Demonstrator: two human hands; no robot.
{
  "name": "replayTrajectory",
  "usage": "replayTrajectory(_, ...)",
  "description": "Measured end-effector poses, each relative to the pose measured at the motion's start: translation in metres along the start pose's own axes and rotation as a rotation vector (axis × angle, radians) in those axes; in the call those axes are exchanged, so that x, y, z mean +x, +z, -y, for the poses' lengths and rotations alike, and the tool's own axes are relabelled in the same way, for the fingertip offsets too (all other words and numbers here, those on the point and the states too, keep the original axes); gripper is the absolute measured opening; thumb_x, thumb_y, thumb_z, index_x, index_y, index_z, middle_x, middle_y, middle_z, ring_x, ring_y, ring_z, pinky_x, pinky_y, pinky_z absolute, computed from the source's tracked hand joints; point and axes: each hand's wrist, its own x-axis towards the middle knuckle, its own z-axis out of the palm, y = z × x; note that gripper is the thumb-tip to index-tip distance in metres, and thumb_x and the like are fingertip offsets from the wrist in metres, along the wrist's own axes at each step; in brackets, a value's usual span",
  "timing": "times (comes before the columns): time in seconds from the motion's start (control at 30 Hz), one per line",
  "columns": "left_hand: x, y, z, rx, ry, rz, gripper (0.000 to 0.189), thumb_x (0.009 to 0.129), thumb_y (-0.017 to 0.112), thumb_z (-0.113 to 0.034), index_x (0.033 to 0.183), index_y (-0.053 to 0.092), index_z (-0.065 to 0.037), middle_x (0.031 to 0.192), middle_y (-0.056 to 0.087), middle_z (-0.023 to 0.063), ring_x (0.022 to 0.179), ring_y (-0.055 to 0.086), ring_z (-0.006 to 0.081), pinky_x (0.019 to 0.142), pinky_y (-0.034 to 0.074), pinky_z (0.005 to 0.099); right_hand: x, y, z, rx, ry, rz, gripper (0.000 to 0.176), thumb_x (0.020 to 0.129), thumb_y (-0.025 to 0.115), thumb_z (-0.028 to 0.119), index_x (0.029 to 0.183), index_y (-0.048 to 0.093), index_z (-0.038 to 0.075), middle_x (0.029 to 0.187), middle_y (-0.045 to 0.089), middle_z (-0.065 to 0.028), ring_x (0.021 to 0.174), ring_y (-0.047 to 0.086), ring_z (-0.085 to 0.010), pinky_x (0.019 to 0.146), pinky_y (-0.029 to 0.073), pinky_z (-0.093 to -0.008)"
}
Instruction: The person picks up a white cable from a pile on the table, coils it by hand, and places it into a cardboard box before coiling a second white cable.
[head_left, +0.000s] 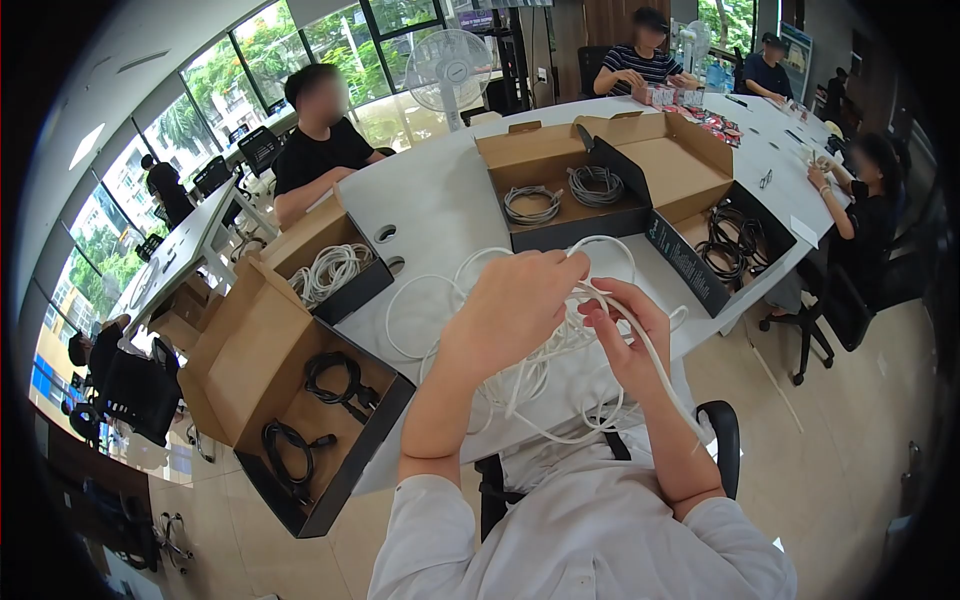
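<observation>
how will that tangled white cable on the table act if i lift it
The white cable will likely bend easily but spring a little, since it lies in wide, uneven loops. It may snag on itself, as its strands cross in a loose pile.

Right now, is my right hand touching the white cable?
Touching: the head view shows the white cable held in your right hand, running past the thumb.
</observation>
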Motion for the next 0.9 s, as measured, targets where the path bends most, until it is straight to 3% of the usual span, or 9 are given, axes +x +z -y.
replayTrajectory(0.17, -0.013, -0.013, 0.005, -0.003, 0.002, -0.036, 0.041, 0.072, 0.063, -0.001, 0.112, 0.058, -0.009, 0.088, 0.066, 0.0086, 0.081, 0.065, 0.0281, 0.069, 0.051, 0.0391, 0.002, -0.005, -0.001, 0.028, -0.012, 0.005, 0.037, 0.086, 0.064, 0.0, 0.121, 0.056, 0.0, 0.096, 0.071, -0.0113, 0.087, 0.066, -0.0117, 0.074, 0.047, -0.0225)
replayTrajectory(0.27, -0.021, -0.033, 0.002, 0.009, -0.093, 0.002, 0.046, 0.072, 0.063, -0.001, 0.117, 0.059, -0.009, 0.09, 0.067, 0.0077, 0.082, 0.065, 0.0261, 0.07, 0.052, 0.0363, 0.003, -0.006, 0.0, 0.142, 0.089, 0.039, 0.04, 0.085, 0.065, 0.0, 0.124, 0.054, 0.001, 0.094, 0.071, -0.011, 0.088, 0.066, -0.0124, 0.074, 0.049, -0.0235)
replayTrajectory(0.47, -0.036, -0.056, 0.003, -0.049, -0.118, -0.054, 0.048, 0.071, 0.063, -0.002, 0.119, 0.06, -0.009, 0.087, 0.066, 0.006, 0.079, 0.065, 0.0224, 0.072, 0.052, 0.0326, 0.005, -0.01, 0.002, 0.334, 0.23, 0.1, 0.042, 0.083, 0.069, 0.0, 0.123, 0.055, 0.002, 0.093, 0.071, -0.0108, 0.089, 0.067, -0.0129, 0.077, 0.052, -0.0245)
replayTrajectory(0.6, -0.041, -0.067, 0.002, -0.09, -0.097, -0.064, 0.051, 0.07, 0.064, 0.0, 0.12, 0.06, -0.008, 0.087, 0.066, 0.0071, 0.077, 0.064, 0.023, 0.071, 0.051, 0.0326, 0.007, -0.011, 0.002, 0.454, 0.301, 0.127, 0.043, 0.08, 0.072, 0.004, 0.12, 0.057, 0.002, 0.092, 0.071, -0.0099, 0.081, 0.067, -0.0146, 0.076, 0.051, -0.026)
replayTrajectory(0.7, -0.044, -0.071, 0.003, -0.136, -0.068, -0.086, 0.052, 0.069, 0.064, 0.002, 0.12, 0.06, -0.009, 0.087, 0.066, 0.0072, 0.077, 0.064, 0.0231, 0.07, 0.051, 0.0326, 0.009, -0.017, -0.007, 0.509, 0.355, 0.2, 0.041, 0.082, 0.07, 0.002, 0.12, 0.056, 0.001, 0.094, 0.07, -0.0105, 0.086, 0.066, -0.0136, 0.078, 0.051, -0.026)
replayTrajectory(0.9, -0.042, -0.076, -0.001, -0.16, -0.048, -0.16, 0.05, 0.069, 0.061, 0.008, 0.116, 0.062, -0.009, 0.085, 0.065, 0.0086, 0.075, 0.064, 0.0236, 0.067, 0.052, 0.0322, 0.009, -0.017, -0.01, 1.032, 0.634, 0.34, 0.037, 0.087, 0.061, 0.007, 0.123, 0.053, 0.004, 0.088, 0.063, -0.0062, 0.082, 0.06, -0.0151, 0.076, 0.048, -0.0296)
